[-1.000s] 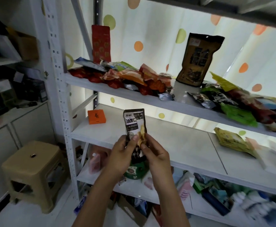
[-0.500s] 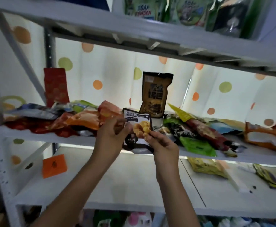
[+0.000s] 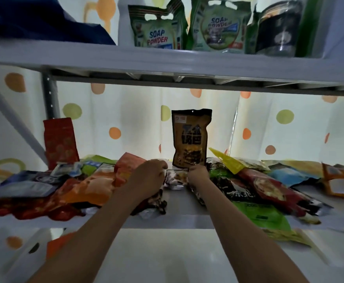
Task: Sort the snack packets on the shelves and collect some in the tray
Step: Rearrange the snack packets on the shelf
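A: What changed?

B: A second ago I had the packet raised below the shelves. Now it sits on the middle shelf, before the brown pouch. Left hand and right hand both pinch its edges

A: Meaning?

B: Sorted, I judge; no tray in view
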{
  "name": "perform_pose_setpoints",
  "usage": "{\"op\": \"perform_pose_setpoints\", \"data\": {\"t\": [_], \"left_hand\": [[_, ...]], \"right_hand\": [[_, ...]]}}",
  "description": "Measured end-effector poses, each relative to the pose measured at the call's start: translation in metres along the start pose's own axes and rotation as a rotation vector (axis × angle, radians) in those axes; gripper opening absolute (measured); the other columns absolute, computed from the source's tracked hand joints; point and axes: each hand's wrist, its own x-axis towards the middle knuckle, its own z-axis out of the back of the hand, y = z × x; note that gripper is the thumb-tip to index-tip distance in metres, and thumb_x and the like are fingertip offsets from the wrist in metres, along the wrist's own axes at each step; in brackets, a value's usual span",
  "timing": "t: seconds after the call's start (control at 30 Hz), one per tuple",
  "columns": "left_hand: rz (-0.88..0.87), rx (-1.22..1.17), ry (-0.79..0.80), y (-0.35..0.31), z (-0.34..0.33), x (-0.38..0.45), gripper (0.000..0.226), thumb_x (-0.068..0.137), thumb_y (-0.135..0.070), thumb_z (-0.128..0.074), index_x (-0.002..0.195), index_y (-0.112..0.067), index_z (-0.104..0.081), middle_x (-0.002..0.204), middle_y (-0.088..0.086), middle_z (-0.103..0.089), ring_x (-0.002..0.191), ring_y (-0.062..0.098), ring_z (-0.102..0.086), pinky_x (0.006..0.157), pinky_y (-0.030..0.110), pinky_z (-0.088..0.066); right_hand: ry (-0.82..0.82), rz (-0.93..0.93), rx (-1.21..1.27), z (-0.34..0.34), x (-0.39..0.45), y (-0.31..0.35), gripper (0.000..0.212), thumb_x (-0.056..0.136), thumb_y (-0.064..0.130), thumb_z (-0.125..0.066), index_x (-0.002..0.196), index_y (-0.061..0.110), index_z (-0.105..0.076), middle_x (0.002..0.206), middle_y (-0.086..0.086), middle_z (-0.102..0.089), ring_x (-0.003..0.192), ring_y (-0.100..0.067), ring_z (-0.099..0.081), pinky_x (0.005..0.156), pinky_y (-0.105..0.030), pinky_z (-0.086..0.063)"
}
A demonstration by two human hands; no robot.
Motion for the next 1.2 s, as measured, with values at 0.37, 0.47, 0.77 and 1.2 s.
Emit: {"op": "perform_pose_setpoints", "data": {"t": [0.37,0.47,0.77,1.2], "left_hand": [[-0.091,-0.076,-0.013,-0.009,-0.030,0.019,0.024,0.088,-0.016,-0.054,0.109,-0.016,-0.067,0.111,0.005,-0.067,0.103,0.025,-0.060,0.085,0.036,-0.049],[-0.088,-0.110,-0.020,-0.017,-0.037,0.008,0.021,0.089,-0.018,-0.055,0.106,-0.018,-0.068,0.107,0.002,-0.066,0.100,0.022,-0.059,0.082,0.035,-0.049],[-0.114,-0.167,-0.029,-0.017,-0.039,-0.057,0.023,0.093,-0.017,-0.053,0.111,-0.019,-0.067,0.110,0.000,-0.066,0.106,0.017,-0.057,0.085,0.032,-0.048],[0.278,-0.797,0.092,-0.040,-0.049,-0.177,0.016,0.098,-0.035,-0.050,0.090,-0.029,-0.063,0.090,-0.007,-0.067,0.086,0.013,-0.062,0.077,0.034,-0.049]], "right_hand": [[0.076,0.105,-0.727,0.038,-0.024,-0.029,0.023,0.088,0.029,-0.060,0.080,0.009,-0.055,0.079,-0.006,-0.057,0.074,-0.023,-0.056,0.053,-0.027,-0.040],[0.095,0.103,-0.811,0.041,-0.037,-0.036,0.051,0.088,0.056,-0.054,0.110,0.011,-0.059,0.108,-0.008,-0.064,0.094,-0.025,-0.060,0.069,-0.031,-0.047],[0.096,0.179,-0.817,0.026,-0.096,-0.014,0.030,0.092,0.039,-0.055,0.095,0.009,-0.054,0.096,-0.013,-0.059,0.090,-0.028,-0.059,0.066,-0.030,-0.042],[-0.119,0.318,0.210,0.029,-0.250,-0.046,0.030,0.092,0.005,-0.059,0.119,0.018,-0.064,0.109,0.000,-0.071,0.100,-0.018,-0.068,0.080,-0.033,-0.055]]}}
